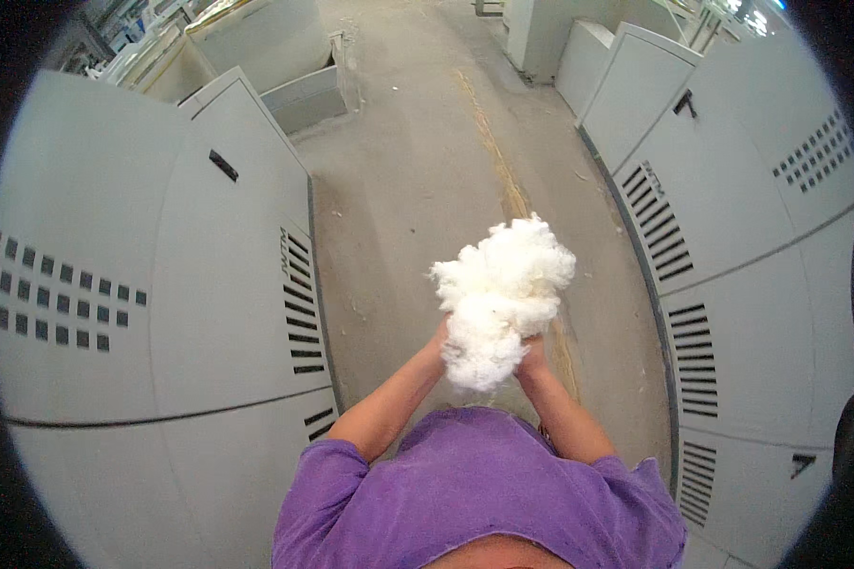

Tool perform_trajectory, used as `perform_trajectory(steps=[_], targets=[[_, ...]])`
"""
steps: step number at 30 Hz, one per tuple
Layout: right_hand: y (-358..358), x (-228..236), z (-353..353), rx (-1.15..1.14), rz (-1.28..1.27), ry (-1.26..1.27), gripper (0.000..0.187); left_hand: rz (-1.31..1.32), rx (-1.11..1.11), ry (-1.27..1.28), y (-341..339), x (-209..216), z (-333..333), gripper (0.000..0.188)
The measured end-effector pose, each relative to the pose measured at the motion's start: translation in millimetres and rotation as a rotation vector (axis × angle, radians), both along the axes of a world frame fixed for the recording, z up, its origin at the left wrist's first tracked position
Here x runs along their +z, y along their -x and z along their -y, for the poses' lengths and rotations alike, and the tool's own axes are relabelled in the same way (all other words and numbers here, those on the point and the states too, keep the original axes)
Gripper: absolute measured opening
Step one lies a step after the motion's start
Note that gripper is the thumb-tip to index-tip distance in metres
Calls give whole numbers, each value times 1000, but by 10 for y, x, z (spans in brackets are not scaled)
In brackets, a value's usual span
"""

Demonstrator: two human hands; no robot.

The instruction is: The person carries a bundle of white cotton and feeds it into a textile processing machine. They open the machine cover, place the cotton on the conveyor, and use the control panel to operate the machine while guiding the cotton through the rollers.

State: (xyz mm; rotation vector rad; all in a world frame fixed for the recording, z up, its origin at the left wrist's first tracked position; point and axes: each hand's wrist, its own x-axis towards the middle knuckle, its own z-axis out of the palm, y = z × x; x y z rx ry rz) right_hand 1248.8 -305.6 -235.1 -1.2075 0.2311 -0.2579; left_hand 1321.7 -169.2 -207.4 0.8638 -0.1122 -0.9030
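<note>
A large fluffy white clump of cotton fibre [508, 284] is held up in front of my body, over the aisle. My left hand [442, 332] supports it from the left side and my right hand [533, 351] from the right. The fibre covers most of both hands, so the fingers are largely hidden beneath it. Loose tufts stick out around the clump's edges. Both forearms reach forward from short purple sleeves.
Grey machine cabinets with vent slots line the left side [228, 247] and the right side [626, 114]. Between them runs a concrete floor [399, 142] with a worn yellow line [489, 142] and small bits of debris. Pale bins [266, 47] stand at the far left.
</note>
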Motion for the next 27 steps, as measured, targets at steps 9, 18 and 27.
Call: perform_trajectory(steps=[9, 18, 27], targets=[[-2558, -145, 1680, -64, 88, -249, 57, 118, 214, -650, -2291, -123, 52, 52], [-5245, -395, 2264, 56, -41, -424, 63, 288, 909, -1190, -3937, -394, -1292, 36], [-7640, -228, 2398, -345, -285, -522, 50, 690, 949, -1629, -6993, 182, -1822, 38]])
